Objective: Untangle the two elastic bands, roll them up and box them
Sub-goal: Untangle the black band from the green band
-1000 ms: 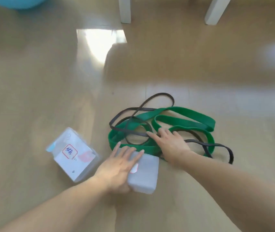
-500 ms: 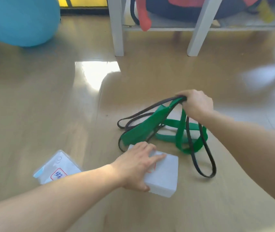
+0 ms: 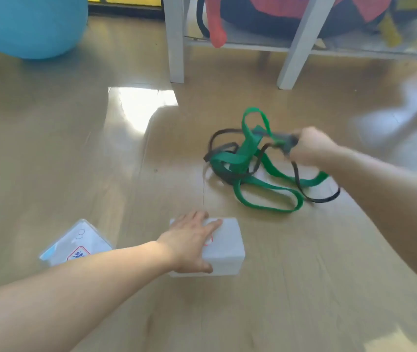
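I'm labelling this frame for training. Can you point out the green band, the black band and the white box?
green band (image 3: 265, 203): head view, on the loop lying on the floor.
black band (image 3: 325, 199): head view, on its lower right loop.
white box (image 3: 227, 240): head view, bare top face.

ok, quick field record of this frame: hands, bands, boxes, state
left hand: flat on the white box, floor level
right hand: grips the black band, partly lifted
green band: tangled with black, mostly on floor
clear box: beside left forearm, labelled
bands: not yet separated or boxed
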Tool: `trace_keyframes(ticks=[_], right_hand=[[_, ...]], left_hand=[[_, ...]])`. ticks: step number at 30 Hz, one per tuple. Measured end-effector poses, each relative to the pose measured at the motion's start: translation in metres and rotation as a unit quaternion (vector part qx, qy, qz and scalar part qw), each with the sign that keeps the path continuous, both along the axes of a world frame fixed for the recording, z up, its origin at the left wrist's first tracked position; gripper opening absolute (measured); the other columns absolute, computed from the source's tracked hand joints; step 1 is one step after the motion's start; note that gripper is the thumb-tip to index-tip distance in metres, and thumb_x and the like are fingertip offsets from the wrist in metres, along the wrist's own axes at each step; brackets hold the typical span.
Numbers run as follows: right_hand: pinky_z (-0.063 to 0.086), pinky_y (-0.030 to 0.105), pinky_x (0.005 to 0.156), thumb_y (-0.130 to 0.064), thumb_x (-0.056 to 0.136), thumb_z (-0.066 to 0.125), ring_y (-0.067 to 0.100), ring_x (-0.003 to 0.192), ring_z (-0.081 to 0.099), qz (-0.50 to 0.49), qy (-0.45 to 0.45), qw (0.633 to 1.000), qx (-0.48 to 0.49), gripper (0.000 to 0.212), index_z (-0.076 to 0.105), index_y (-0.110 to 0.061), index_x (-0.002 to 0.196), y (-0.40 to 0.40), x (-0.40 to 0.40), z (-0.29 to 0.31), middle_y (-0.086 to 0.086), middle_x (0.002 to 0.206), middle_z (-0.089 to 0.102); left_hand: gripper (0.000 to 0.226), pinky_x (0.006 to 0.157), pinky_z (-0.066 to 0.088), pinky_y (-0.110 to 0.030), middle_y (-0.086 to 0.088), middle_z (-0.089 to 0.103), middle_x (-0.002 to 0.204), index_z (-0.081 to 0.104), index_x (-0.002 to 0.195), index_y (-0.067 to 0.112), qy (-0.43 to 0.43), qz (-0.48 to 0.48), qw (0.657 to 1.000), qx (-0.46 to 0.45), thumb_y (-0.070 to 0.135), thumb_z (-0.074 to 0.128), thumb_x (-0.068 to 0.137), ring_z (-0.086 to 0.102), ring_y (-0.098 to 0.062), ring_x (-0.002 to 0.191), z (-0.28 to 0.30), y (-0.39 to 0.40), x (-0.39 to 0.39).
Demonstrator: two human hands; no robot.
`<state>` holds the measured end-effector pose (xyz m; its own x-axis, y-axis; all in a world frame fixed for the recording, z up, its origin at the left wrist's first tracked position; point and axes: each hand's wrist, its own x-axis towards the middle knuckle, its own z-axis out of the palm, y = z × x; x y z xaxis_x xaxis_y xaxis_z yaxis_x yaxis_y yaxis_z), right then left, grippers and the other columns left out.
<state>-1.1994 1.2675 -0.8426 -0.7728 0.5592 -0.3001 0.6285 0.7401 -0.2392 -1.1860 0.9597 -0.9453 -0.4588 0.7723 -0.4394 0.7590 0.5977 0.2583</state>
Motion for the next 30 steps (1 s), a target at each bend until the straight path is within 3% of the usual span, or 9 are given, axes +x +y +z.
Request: trace_keyframes(ticks=[3, 6, 9, 16, 20, 22, 25, 28, 30], right_hand=[[0.045, 0.048, 0.105, -0.025, 0.079, 0.073, 0.039, 0.133, 0.041, 0.081, -0.112, 0.990, 0.006, 0.078, 0.040, -0.025, 0.150, -0.042, 0.029, -0.057, 0.012, 0.142, 0.051], [0.040, 0.043, 0.109, -0.040, 0.083, 0.075, 0.025, 0.138, 0.037, 0.169, -0.027, 0.982, -0.076, 0.062, 0.049, -0.029, 0.138, -0.091, 0.052, -0.077, 0.002, 0.149, 0.043], [0.038, 0.037, 0.109, -0.063, 0.068, 0.079, 0.019, 0.136, 0.038, 0.301, -0.070, 0.943, -0.123, 0.066, 0.052, -0.029, 0.117, -0.135, 0.078, -0.088, -0.004, 0.145, 0.043], [0.033, 0.035, 0.110, -0.051, 0.067, 0.076, 0.029, 0.138, 0.036, 0.396, -0.030, 0.918, -0.008, 0.070, 0.042, -0.019, 0.120, -0.169, 0.096, -0.125, 0.010, 0.151, 0.033], [0.043, 0.035, 0.099, -0.063, 0.081, 0.067, 0.019, 0.124, 0.050, 0.249, 0.026, 0.959, -0.132, 0.056, 0.047, -0.029, 0.120, -0.153, 0.075, -0.121, -0.004, 0.136, 0.052], [0.043, 0.037, 0.101, -0.049, 0.092, 0.063, 0.018, 0.127, 0.050, 0.134, 0.097, 0.982, -0.096, 0.048, 0.048, -0.026, 0.130, -0.126, 0.057, -0.124, -0.003, 0.137, 0.052], [0.041, 0.041, 0.108, -0.030, 0.096, 0.060, 0.022, 0.135, 0.044, 0.064, 0.121, 0.990, -0.030, 0.057, 0.039, -0.020, 0.148, -0.085, 0.030, -0.125, 0.001, 0.149, 0.045], [0.036, 0.042, 0.115, -0.024, 0.098, 0.058, 0.025, 0.145, 0.036, 0.029, 0.082, 0.993, -0.080, 0.072, 0.020, -0.017, 0.159, -0.061, 0.005, -0.127, 0.003, 0.162, 0.029], [0.043, 0.042, 0.108, -0.024, 0.098, 0.058, 0.030, 0.138, 0.046, 0.009, 0.031, 0.991, -0.126, 0.083, 0.004, -0.018, 0.161, -0.059, -0.007, -0.129, 0.007, 0.161, 0.033]], left_hand=[[0.111, 0.121, 0.020, -0.039, -0.006, 0.020, 0.163, 0.011, 0.164, 0.033, -0.005, 0.013, 1.000, 0.000, 0.058, 0.077, 0.077, 0.019, -0.026, 0.151, -0.006, -0.007, 0.000], [0.114, 0.125, 0.008, -0.045, -0.003, 0.018, 0.165, 0.010, 0.164, 0.032, 0.000, 0.010, 1.000, 0.017, 0.058, 0.077, 0.076, 0.014, -0.024, 0.153, -0.015, -0.013, 0.001], [0.116, 0.127, -0.002, -0.052, 0.000, 0.013, 0.168, 0.006, 0.164, 0.027, -0.003, 0.000, 1.000, 0.029, 0.057, 0.076, 0.076, 0.008, -0.018, 0.157, -0.022, -0.025, -0.008], [0.115, 0.129, -0.003, -0.040, -0.009, 0.032, 0.157, 0.005, 0.165, 0.020, 0.031, -0.041, 0.996, 0.075, 0.053, 0.063, 0.072, 0.026, -0.029, 0.152, -0.040, -0.065, -0.027], [0.113, 0.126, -0.013, -0.034, -0.007, 0.032, 0.157, 0.005, 0.164, 0.022, 0.055, -0.021, 0.997, 0.057, 0.058, 0.059, 0.071, 0.027, -0.025, 0.151, -0.036, -0.063, -0.035], [0.116, 0.126, -0.012, -0.035, -0.007, 0.028, 0.161, 0.006, 0.164, 0.022, 0.063, 0.027, 0.997, 0.035, 0.054, 0.071, 0.074, 0.023, -0.025, 0.153, -0.031, -0.060, -0.047], [0.115, 0.128, -0.005, -0.041, -0.005, 0.019, 0.167, 0.001, 0.164, 0.024, 0.093, 0.098, 0.991, -0.018, 0.048, 0.074, 0.077, 0.014, -0.023, 0.157, -0.023, -0.059, -0.065], [0.108, 0.128, -0.003, -0.046, -0.005, 0.000, 0.173, -0.011, 0.163, 0.024, 0.122, 0.150, 0.978, -0.081, 0.031, 0.066, 0.087, -0.002, -0.025, 0.160, -0.022, -0.058, -0.071], [0.106, 0.128, -0.004, -0.048, -0.007, -0.010, 0.173, -0.018, 0.161, 0.023, 0.142, 0.184, 0.968, -0.098, 0.017, 0.060, 0.089, -0.009, -0.029, 0.160, -0.022, -0.055, -0.069]])
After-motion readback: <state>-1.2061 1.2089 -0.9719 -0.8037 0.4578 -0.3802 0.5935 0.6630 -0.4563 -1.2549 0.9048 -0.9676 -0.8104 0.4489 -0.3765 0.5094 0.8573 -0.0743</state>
